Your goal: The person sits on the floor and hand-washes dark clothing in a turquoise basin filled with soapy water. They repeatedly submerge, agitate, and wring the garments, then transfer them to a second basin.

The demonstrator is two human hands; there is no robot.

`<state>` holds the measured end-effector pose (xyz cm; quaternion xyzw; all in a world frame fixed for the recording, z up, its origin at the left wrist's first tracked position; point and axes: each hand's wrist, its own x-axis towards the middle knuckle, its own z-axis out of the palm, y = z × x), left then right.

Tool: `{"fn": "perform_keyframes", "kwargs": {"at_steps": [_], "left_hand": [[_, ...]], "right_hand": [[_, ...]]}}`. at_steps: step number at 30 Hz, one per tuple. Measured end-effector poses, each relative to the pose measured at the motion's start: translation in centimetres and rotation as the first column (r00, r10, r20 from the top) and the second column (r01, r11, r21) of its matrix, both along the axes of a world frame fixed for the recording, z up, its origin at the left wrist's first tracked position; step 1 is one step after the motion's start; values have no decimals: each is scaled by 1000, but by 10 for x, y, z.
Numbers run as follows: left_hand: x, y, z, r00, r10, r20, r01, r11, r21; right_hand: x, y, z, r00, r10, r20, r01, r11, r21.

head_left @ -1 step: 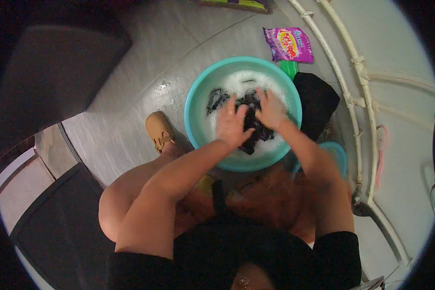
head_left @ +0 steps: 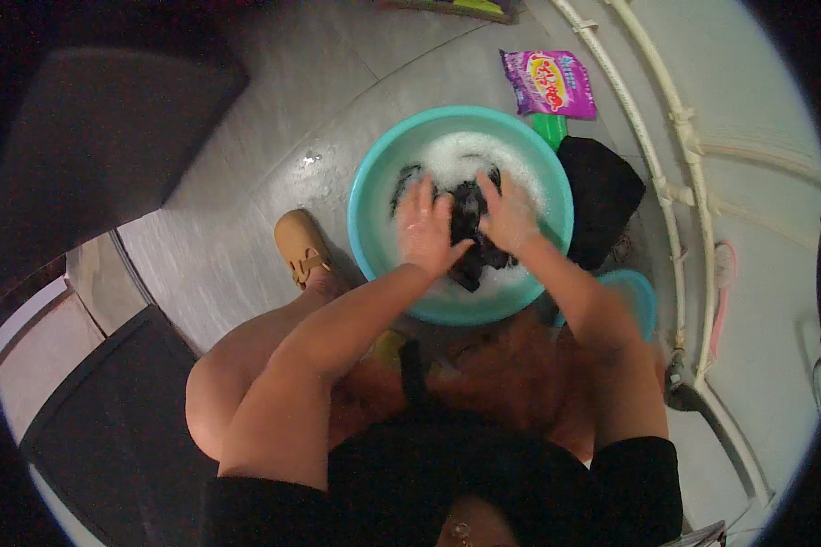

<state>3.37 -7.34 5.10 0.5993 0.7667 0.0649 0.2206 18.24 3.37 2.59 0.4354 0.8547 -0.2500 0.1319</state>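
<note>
A turquoise basin (head_left: 363, 214) on the floor holds white suds (head_left: 470, 146) and wet black cloth (head_left: 468, 211). My left hand (head_left: 426, 228) lies over the left part of the cloth, fingers spread and the thumb reaching right. On the right side of the cloth, my right hand (head_left: 509, 214) rests with its thumb and fingers apart, slightly blurred. Both hands are palm down at the cloth, and neither is wrapped round it. The cloth under the palms is hidden.
A purple packet (head_left: 549, 84) lies beyond the basin, by a green object (head_left: 549, 129). Black fabric (head_left: 597, 196) and a smaller blue basin (head_left: 637, 296) sit at the right. White pipes (head_left: 643, 123) run along the wall, near a pink-handled brush (head_left: 722, 292).
My left hand has shifted a little to the left over the cloth, away from my right hand. The right hand has barely moved.
</note>
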Motion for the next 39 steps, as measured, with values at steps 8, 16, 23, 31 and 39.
{"fn": "perform_keyframes", "kwargs": {"at_steps": [8, 16, 23, 31, 39], "left_hand": [[-6, 13, -69, 986, -158, -51, 107, 837, -536], [-44, 38, -135, 920, 260, 294, 40, 683, -730], [-38, 74, -5, 983, 168, 78, -141, 953, -268], [-3, 20, 35, 813, -337, 474, 307, 941, 143], [-4, 6, -10, 999, 18, 38, 7, 817, -577]], "right_hand": [[-19, -2, -62, 949, 251, 189, -224, 962, -153], [-39, 25, -101, 968, -26, 250, 106, 945, -311], [-46, 49, -32, 878, -181, -443, 95, 973, -210], [-4, 65, -11, 948, -244, -202, 192, 950, -247], [-4, -27, -47, 984, 126, 122, -141, 982, 124]]}}
